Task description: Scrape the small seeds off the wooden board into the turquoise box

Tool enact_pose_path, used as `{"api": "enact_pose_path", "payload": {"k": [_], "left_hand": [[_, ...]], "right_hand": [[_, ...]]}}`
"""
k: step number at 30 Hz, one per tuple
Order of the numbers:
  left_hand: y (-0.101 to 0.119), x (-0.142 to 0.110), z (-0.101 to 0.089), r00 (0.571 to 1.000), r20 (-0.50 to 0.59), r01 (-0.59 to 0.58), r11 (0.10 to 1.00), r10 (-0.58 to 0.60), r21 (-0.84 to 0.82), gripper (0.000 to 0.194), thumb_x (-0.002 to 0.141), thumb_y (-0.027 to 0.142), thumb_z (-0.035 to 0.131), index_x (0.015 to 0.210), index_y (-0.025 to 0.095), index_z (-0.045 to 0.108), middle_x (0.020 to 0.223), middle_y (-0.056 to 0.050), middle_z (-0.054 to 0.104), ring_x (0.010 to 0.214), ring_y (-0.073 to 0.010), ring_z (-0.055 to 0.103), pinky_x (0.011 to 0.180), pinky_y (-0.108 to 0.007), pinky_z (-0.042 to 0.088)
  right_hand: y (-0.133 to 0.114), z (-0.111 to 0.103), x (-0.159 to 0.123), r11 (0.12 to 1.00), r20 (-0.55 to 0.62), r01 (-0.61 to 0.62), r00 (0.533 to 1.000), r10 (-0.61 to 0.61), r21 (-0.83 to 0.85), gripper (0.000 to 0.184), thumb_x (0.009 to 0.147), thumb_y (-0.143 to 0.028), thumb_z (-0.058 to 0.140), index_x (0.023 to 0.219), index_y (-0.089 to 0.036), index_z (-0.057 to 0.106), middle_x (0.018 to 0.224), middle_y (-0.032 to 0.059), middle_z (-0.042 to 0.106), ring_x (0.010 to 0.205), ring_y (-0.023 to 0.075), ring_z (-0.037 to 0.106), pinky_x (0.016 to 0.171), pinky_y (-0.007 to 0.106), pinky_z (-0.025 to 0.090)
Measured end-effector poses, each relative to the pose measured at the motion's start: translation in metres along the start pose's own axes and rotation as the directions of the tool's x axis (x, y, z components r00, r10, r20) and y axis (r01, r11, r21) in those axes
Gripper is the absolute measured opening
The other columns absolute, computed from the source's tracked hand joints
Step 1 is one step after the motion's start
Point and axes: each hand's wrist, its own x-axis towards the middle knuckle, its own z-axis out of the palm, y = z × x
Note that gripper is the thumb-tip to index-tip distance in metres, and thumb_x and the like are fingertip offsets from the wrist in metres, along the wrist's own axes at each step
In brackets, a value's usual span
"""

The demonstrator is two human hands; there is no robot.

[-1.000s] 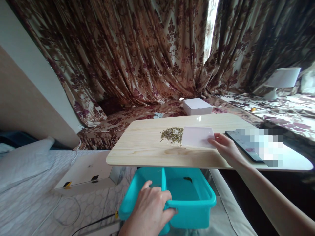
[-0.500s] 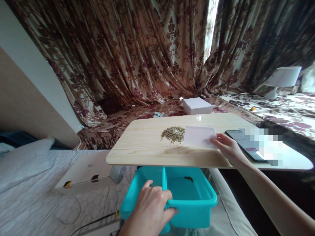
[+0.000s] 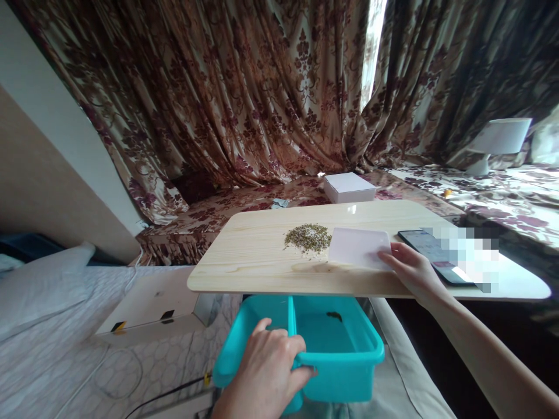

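My left hand (image 3: 266, 372) grips the near rim of a turquoise two-compartment bin (image 3: 349, 372) held below the front edge of a light wooden tabletop (image 3: 253, 262). A small dark clump lies inside the bin's right compartment. My right hand (image 3: 413, 270) pinches the right edge of a white flat card (image 3: 356, 247) lying on the tabletop. Just left of the card sits a small pile of greenish seeds (image 3: 308, 237), a little apart from the card's edge.
A phone (image 3: 430, 253) lies on the tabletop right of my hand. A white box (image 3: 349, 187) sits behind the table on patterned fabric. Heavy floral curtains (image 3: 244, 93) fill the back. A white flat box (image 3: 152, 305) and cables lie on the bed at left.
My right hand has drawn the white card slightly to the right, away from the seed pile. My left hand and the bin have stayed put.
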Motion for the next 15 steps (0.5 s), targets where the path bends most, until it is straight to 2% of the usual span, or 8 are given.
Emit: {"api": "enact_pose_path", "payload": {"k": [5,10,15], "left_hand": [[0.002,0.001,-0.002,1.0,0.009,-0.009,1.0,0.009,0.003,0.016,0.079,0.038,0.062,0.07,0.024,0.063,0.069,0.002,0.062,0.073,-0.0187,0.058,0.094,-0.04,0.028],[0.002,0.002,-0.001,1.0,0.002,-0.006,1.0,0.006,0.008,0.015,0.076,0.037,0.065,0.069,0.024,0.063,0.068,0.002,0.062,0.072,-0.0183,0.058,0.094,-0.04,0.028],[0.0,0.002,-0.001,1.0,0.004,0.0,1.0,0.0,0.003,0.015,0.074,0.037,0.067,0.07,0.024,0.063,0.068,0.002,0.062,0.072,-0.0184,0.058,0.094,-0.04,0.028]], "right_hand": [[-0.004,0.006,0.004,1.0,0.008,0.005,1.0,-0.005,-0.023,0.034,0.061,-0.047,0.069,0.081,-0.02,0.064,0.084,0.0054,0.071,0.077,0.0231,0.064,0.069,0.032,0.047],[-0.012,0.007,-0.006,1.0,0.071,0.001,0.997,0.0,-0.005,0.035,0.059,-0.051,0.069,0.078,-0.021,0.064,0.08,0.0048,0.071,0.073,0.0227,0.063,0.061,0.03,0.047],[-0.02,0.01,-0.011,0.999,0.129,-0.031,0.991,0.026,0.044,0.036,0.057,-0.053,0.07,0.075,-0.022,0.064,0.077,0.0044,0.071,0.072,0.0222,0.063,0.06,0.029,0.046]]}}
